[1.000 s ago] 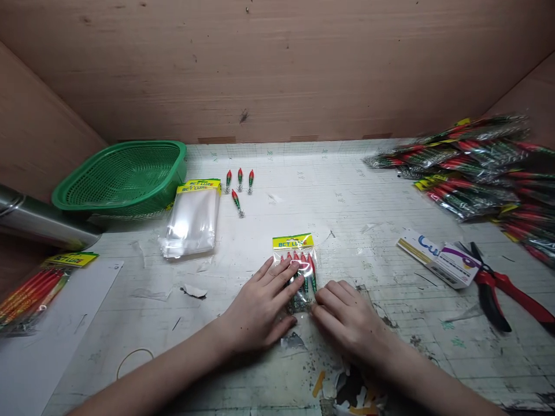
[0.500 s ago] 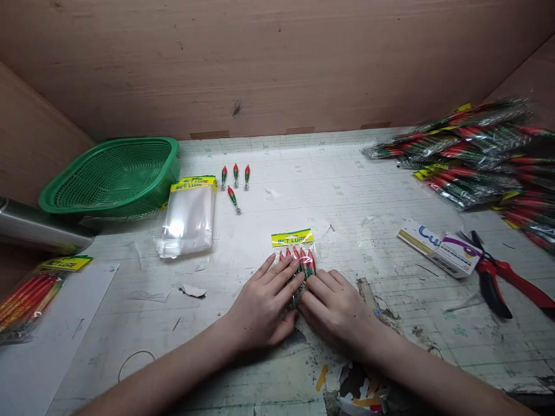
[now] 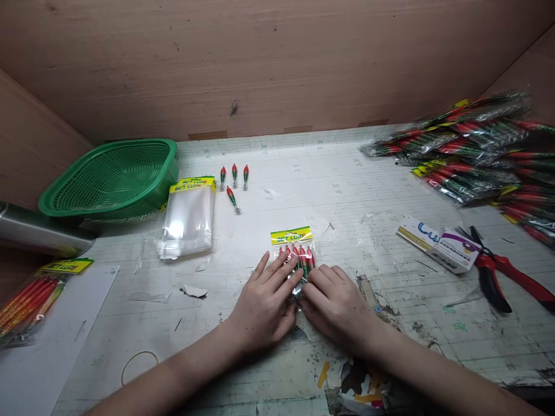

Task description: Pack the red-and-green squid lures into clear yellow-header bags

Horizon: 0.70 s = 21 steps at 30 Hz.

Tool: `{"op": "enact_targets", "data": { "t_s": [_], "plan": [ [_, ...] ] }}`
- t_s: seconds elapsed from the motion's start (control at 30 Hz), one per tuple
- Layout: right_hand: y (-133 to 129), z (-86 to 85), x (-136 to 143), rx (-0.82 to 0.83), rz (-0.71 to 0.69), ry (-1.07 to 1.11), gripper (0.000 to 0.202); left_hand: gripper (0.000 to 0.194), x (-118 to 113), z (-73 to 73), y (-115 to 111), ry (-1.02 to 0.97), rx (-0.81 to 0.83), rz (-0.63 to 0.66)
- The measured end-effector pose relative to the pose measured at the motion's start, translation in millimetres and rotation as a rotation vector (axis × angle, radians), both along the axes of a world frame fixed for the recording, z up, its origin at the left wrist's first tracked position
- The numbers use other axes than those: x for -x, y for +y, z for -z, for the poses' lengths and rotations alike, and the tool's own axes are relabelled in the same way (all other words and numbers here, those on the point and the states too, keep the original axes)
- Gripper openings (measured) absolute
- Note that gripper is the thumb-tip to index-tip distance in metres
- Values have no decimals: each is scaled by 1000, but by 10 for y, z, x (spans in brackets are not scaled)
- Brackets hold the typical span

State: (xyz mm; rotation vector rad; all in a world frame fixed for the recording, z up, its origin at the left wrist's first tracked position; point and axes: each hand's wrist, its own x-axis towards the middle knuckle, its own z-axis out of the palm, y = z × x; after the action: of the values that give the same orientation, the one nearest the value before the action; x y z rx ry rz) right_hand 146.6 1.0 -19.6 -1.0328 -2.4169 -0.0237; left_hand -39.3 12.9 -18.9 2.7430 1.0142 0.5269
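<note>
A clear bag with a yellow header (image 3: 292,236) lies at the middle of the table, with several red and green lures inside it. My left hand (image 3: 265,300) rests on the bag's left and lower part, fingers spread over the lures. At the bag's lower right edge, the fingers of my right hand (image 3: 336,303) are curled together, gripping its side. Both thumbs are partly hidden near the bag's bottom. Four-odd loose lures are better told as several; one of them (image 3: 233,199) lies below the others, beyond the bag.
Empty header bags (image 3: 187,222) are stacked left of centre beside a green basket (image 3: 165,199). Filled lure bags (image 3: 468,182) pile up at the right, above red-handled pliers (image 3: 488,271) and a card (image 3: 455,251). Orange lures (image 3: 32,297) lie far left.
The view has shifted slightly. Both hands remain at the bag, and the lures' red ends show a little more between my left fingers and the header.
</note>
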Motion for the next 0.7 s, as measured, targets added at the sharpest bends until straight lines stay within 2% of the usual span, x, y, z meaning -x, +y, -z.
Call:
{"op": "enact_targets", "data": {
  "t_s": [0.13,0.33,0.5,0.6,0.7],
  "plan": [
    [15,-11,-51,-25,-4,-13,25,58,14,-1,-3,12,-2,-5],
    [66,-23,-197,-27,-126,-74,24,57,54,-1,-16,33,36,21],
    [77,27,-204,-130,-104,-87,25,58,67,-1,-6,44,71,24],
    [15,-51,-235,-98,-57,-60,18,66,176,-45,-14,23,103,91],
    [-94,-199,-254,-55,-6,43,17,67,334,-105,-29,-31,119,219]
  ]
}}
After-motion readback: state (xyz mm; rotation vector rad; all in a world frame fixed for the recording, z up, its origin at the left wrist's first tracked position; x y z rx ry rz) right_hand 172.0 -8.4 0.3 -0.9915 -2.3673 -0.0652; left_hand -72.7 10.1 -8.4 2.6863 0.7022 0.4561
